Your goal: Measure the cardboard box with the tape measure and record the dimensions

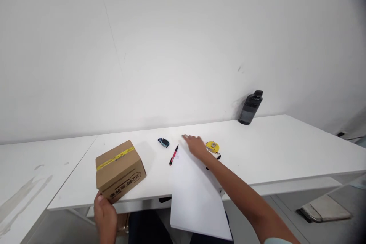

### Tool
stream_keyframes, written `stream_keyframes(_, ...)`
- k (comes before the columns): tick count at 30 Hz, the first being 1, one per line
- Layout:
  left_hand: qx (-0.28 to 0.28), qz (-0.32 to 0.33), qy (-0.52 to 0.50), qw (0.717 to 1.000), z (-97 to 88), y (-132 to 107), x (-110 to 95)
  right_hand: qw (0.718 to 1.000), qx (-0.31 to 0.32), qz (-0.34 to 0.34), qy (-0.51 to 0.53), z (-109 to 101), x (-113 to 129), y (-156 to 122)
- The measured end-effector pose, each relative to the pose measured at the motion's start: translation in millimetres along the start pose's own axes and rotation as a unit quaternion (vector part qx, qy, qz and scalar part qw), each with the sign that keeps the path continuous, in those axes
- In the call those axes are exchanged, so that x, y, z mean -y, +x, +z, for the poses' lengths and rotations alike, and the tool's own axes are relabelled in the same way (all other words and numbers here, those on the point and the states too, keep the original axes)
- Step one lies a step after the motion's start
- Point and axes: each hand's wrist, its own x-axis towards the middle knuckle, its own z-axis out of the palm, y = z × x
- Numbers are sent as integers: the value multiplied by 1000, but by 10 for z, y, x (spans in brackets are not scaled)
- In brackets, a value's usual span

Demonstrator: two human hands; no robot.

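Observation:
A brown cardboard box [121, 169] with yellow tape across its top sits at the table's front edge. My left hand [105, 215] is at its lower near corner, thumb against the cardboard; the other fingers are mostly hidden. My right hand [196, 146] is over the far end of white paper sheets [197, 198], which hang past the table edge toward my lap. Its fingers reach forward, with a small dark bit at the tips that I cannot make out. Left of the paper lies a red and black pen [173, 155]. Just right of that hand is a yellow tape measure [213, 146], partly covered.
A small dark blue and black object [163, 142] lies behind the pen. Near the wall, a dark bottle [250, 107] stands on the white table [280, 148]. A beige flat item [326, 209] is below on the right. A table seam runs left of the box.

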Motion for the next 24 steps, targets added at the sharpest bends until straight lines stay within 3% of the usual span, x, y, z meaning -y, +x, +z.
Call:
stream_keyframes(3,-35,25,116,992,132,-191,-87,993,56,-99,32,96,322,185)
stream_keyframes(5,-85,54,154,983,184,-363,-33,987,74,-129,65,150,381,234)
stream_keyframes(8,-93,183,162,965,183,-694,172,981,50,-123,145,169,292,184)
stream_keyframes(10,8,290,145,946,202,-898,230,972,9,-89,218,174,233,85)
stream_keyframes(11,85,335,135,929,240,-968,196,963,-12,-70,258,185,229,25)
stream_keyframes(13,263,405,128,866,395,-1020,-5,940,-39,-41,336,233,285,-99)
stream_keyframes(15,359,420,149,820,646,-961,-301,918,-43,-28,393,299,396,-210)
stream_keyframes(17,398,418,179,797,934,-854,-557,896,-36,-18,443,359,509,-290)
stream_keyframes(19,426,405,210,781,1178,-768,-681,874,-27,-1,485,393,582,-332)
stream_keyframes(21,439,397,233,772,1321,-736,-680,864,-21,22,502,404,609,-339)
stream_keyframes(24,442,396,239,769,1358,-754,-597,875,-24,38,482,410,613,-313)
